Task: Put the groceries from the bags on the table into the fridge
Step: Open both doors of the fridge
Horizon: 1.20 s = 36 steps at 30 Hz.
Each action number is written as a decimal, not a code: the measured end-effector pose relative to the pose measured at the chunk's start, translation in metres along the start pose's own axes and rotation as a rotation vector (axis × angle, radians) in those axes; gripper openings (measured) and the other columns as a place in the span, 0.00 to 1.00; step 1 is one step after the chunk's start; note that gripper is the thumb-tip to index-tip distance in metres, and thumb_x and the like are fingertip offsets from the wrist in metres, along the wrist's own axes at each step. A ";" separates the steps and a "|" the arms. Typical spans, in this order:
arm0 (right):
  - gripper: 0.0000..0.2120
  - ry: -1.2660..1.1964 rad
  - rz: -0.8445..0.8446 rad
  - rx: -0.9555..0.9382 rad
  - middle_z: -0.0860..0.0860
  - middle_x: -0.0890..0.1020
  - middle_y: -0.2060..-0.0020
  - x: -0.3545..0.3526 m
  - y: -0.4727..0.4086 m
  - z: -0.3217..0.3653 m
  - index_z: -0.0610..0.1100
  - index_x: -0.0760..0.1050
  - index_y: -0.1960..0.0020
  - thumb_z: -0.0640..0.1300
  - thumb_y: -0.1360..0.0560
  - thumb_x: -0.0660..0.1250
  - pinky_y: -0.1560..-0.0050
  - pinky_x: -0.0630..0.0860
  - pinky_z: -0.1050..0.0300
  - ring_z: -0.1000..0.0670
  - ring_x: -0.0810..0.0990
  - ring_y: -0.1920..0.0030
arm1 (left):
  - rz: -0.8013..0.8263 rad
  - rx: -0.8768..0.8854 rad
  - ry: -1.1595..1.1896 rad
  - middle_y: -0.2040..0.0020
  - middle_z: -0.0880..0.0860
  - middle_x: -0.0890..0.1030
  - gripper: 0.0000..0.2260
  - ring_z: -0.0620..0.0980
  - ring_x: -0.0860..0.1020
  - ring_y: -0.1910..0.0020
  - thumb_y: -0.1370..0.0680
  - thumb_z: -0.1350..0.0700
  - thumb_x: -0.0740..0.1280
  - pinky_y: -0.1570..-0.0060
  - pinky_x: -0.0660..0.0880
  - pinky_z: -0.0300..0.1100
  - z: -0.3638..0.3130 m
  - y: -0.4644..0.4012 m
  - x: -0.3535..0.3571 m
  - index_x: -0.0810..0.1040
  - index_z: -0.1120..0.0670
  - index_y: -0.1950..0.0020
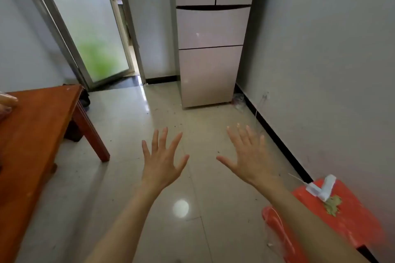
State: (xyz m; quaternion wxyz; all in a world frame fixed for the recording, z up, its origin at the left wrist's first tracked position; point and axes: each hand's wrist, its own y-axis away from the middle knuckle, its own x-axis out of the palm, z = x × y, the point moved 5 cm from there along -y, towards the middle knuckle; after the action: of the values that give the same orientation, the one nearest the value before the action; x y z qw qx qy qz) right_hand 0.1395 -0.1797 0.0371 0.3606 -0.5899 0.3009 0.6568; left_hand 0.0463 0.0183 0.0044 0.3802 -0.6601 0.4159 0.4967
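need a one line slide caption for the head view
Both hands, left hand and right hand, spread open and empty above the tiled floor, facing the closed fridge, wooden table at left.

Narrow room, tiled floor (119, 134), pale grey walls.

A ceiling light is reflecting as a round bright spot (180, 208) on the glossy beige tiles; dark specks are lying scattered over them. A frosted-glass door (85, 28) in a metal frame is standing ajar at the far left, with a green blur showing through its lower pane. A black skirting strip (277, 141) is running along the right wall (331, 60). A red plastic stool (350, 220) is sitting against that wall, lower right.
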 end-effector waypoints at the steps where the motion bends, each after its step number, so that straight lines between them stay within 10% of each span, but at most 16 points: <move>1: 0.40 -0.010 0.011 0.001 0.48 0.46 0.23 0.004 -0.008 -0.001 0.53 0.41 0.24 0.69 0.27 0.53 0.27 0.48 0.36 0.46 0.42 0.24 | 0.010 -0.003 -0.016 0.23 0.53 0.42 0.37 0.55 0.37 0.25 0.32 0.31 0.38 0.31 0.36 0.60 0.001 -0.006 0.002 0.47 0.41 0.24; 13: 0.41 -0.073 -0.094 0.024 0.50 0.44 0.23 0.006 -0.207 -0.019 0.54 0.42 0.24 0.68 0.27 0.56 0.28 0.43 0.36 0.47 0.41 0.24 | -0.147 0.058 0.021 0.22 0.54 0.47 0.29 0.55 0.41 0.24 0.23 0.39 0.58 0.31 0.37 0.58 0.035 -0.196 -0.004 0.54 0.45 0.24; 36: 0.40 -0.096 -0.063 -0.023 0.51 0.42 0.23 -0.009 -0.574 -0.165 0.56 0.39 0.24 0.67 0.26 0.56 0.27 0.42 0.37 0.48 0.38 0.24 | -0.077 0.041 -0.003 0.22 0.55 0.47 0.36 0.56 0.42 0.24 0.30 0.33 0.40 0.29 0.41 0.59 -0.031 -0.576 0.054 0.52 0.45 0.24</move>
State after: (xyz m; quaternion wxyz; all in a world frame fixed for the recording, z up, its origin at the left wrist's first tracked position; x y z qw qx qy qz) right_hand 0.7079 0.0047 0.0429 0.3883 -0.5709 0.2571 0.6761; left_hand 0.5993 0.1905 0.0101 0.4133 -0.6670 0.3997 0.4739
